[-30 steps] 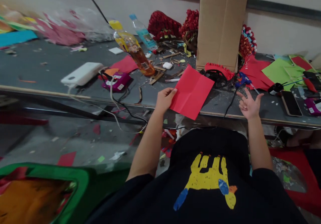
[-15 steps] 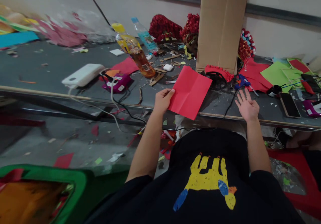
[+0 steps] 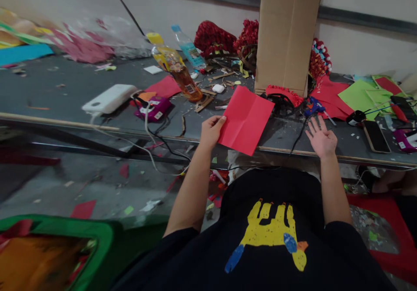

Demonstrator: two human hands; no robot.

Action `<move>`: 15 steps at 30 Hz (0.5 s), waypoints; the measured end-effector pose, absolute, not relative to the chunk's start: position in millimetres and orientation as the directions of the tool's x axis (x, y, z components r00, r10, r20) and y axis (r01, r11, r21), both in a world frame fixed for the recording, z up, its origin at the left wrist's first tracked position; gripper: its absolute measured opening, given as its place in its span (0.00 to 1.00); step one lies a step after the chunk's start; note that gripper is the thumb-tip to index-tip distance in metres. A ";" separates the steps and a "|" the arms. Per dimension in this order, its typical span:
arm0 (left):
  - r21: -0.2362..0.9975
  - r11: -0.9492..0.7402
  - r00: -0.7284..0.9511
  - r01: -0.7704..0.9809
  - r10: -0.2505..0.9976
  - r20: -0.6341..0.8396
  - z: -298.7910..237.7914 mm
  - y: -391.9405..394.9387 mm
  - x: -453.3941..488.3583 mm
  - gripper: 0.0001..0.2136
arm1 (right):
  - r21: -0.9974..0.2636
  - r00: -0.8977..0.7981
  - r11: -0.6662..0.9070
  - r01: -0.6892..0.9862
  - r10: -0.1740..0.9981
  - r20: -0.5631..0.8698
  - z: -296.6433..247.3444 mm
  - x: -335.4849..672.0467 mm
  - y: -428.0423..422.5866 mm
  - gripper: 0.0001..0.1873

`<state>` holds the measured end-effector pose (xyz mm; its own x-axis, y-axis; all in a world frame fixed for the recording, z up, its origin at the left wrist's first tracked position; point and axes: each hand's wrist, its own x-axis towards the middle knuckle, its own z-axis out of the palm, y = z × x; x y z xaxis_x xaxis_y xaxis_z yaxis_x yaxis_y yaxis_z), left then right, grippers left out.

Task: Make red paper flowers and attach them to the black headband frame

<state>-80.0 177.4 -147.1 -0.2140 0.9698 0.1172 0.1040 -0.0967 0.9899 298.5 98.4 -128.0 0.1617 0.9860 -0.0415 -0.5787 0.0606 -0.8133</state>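
Note:
My left hand (image 3: 212,131) pinches the left edge of a red paper sheet (image 3: 246,120), thumb on top. Crease lines run across the sheet, which is tilted over the front edge of the table. My right hand (image 3: 322,138) is open, palm up with fingers spread, and holds nothing. Just beyond its fingertips lies a blue glue gun (image 3: 315,106) with a black cord. Behind the sheet sits a red-trimmed piece (image 3: 284,94) with dark parts, at the foot of a tall cardboard piece (image 3: 282,34).
Left on the dark table (image 3: 65,95) are a white power bank (image 3: 110,99), a purple power strip (image 3: 154,108) and a tilted drink bottle (image 3: 182,76). To the right lie a phone (image 3: 376,135) and green paper (image 3: 360,95). A green bin (image 3: 109,239) stands lower left.
Both hands and the red paper stay almost still. The view has shifted very slightly.

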 end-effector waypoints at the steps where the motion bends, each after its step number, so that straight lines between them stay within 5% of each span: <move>1: 0.990 -0.094 -0.215 0.104 0.970 0.115 -147.0 177.2 -80.0 0.14 | -0.813 0.162 0.057 -0.580 0.986 -0.047 -127.8 298.5 98.3 0.30; 15: 0.995 -0.093 -0.239 0.048 0.966 0.102 -147.6 178.6 -79.1 0.14 | -0.820 0.152 0.067 -0.568 0.988 -0.024 -127.9 298.5 97.4 0.29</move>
